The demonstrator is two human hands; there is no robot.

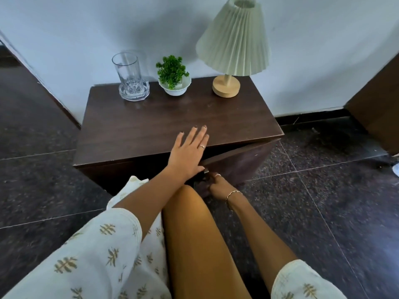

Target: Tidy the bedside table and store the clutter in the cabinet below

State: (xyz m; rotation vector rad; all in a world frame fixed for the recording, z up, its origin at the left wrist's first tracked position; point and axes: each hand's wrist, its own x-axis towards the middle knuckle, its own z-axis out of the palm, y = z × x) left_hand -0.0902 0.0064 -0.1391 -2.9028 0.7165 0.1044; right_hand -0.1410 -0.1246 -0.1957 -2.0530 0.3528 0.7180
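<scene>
Presently, left hand (188,152) rests flat, fingers straight, on the dark wooden counter (151,126). Right hand (217,184) grips the dark cabinet door (235,162) at 6 o'clock. Risk: a pinched thumb if it shuts.

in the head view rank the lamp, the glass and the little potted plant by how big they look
1. lamp, clearly the largest
2. glass
3. potted plant

The glass looks taller than the plant, but the two are close in overall size, so that order is unsure. All three stand along the tabletop's back edge.

Dark speckled floor tiles (323,201) with pale grout lines spread out on both sides. A pale blue wall (86,29) rises behind, edged by a dark skirting strip (311,117). A brown wooden panel (375,104) stands at the right.
</scene>
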